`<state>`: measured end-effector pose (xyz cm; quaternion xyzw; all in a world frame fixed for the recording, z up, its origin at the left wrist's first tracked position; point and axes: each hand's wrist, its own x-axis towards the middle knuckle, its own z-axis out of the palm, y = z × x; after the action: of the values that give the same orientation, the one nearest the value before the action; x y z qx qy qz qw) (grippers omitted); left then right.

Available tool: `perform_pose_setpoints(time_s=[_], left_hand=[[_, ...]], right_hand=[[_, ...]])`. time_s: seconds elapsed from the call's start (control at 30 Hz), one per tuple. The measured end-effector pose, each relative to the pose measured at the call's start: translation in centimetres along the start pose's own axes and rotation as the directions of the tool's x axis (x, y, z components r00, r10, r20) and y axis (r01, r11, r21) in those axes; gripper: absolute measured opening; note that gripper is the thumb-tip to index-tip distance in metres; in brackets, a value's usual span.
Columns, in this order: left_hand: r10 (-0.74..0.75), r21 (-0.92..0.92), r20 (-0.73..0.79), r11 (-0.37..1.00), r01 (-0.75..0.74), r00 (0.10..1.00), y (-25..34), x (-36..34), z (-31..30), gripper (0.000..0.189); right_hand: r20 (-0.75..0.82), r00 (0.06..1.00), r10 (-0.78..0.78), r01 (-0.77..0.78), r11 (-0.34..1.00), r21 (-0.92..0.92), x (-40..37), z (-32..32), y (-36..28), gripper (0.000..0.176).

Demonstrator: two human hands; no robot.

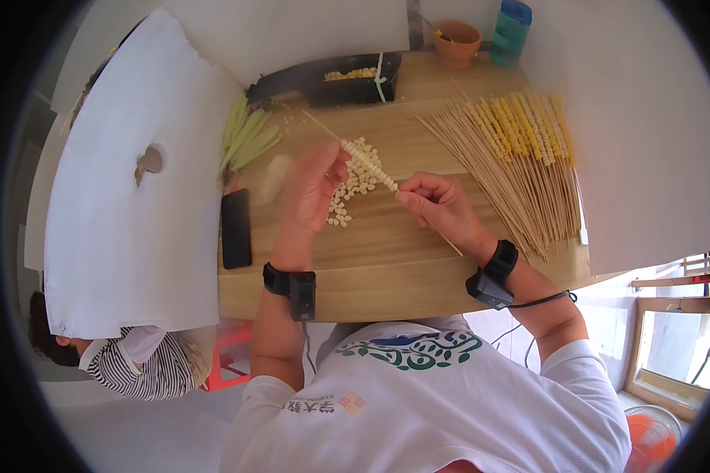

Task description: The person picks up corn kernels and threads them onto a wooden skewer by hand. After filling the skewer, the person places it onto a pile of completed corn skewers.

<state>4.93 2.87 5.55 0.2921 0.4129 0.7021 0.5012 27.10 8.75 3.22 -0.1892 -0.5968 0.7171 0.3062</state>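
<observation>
A thin wooden skewer strung with pale corn kernels (pixel 373 168) slants between my hands, its bare tip pointing up and left. My right hand (pixel 443 206) pinches it just below the lowest kernels, and the bare lower end sticks out beneath that hand. Around the upper end of the kernel row, my left hand (pixel 317 185) has its fingers curled against the skewer; its exact fingertip contact is partly hidden. Beneath the skewer, a pile of loose kernels (pixel 360 180) lies on the wooden table (pixel 355 276).
To the right lie many skewers (pixel 521 197), several with yellow kernels (pixel 521 122). At the back are a black container (pixel 355 93), clay pot (pixel 457 46) and blue bottle (pixel 511 33). Husks (pixel 247 134) and a phone (pixel 235 229) lie left. Another person (pixel 146 366) sits behind the white partition (pixel 134 236).
</observation>
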Motion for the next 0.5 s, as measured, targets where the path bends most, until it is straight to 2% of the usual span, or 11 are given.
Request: perform_pose_setpoints(time_s=[0.07, 0.3, 0.37, 0.5], left_hand=[[0.047, 0.073, -0.029, 0.996, -0.045, 0.998, 0.39, -0.15, 0.23, 0.017], [0.024, 0.093, -0.042, 0.995, -0.02, 0.999, 0.82, -0.4, 0.59, 0.018], [0.011, 0.089, 0.019, 0.996, -0.013, 1.0, 0.62, -0.33, 0.41, 0.018], [0.002, 0.054, 0.029, 0.999, -0.004, 1.0, 0.7, -0.5, 0.43, 0.017]], right_hand=[[-0.003, 1.0, 0.007, -0.007, 1.0, 0.003, -0.01, 0.0, -0.08, 0.014], [0.013, 1.0, 0.009, -0.01, 1.0, 0.004, -0.2, 0.22, -0.5, 0.014], [0.015, 1.0, 0.011, -0.011, 1.0, 0.004, -0.2, 0.21, -0.36, 0.014], [0.026, 1.0, 0.008, -0.008, 1.0, 0.003, -0.22, 0.25, -0.54, 0.014]])
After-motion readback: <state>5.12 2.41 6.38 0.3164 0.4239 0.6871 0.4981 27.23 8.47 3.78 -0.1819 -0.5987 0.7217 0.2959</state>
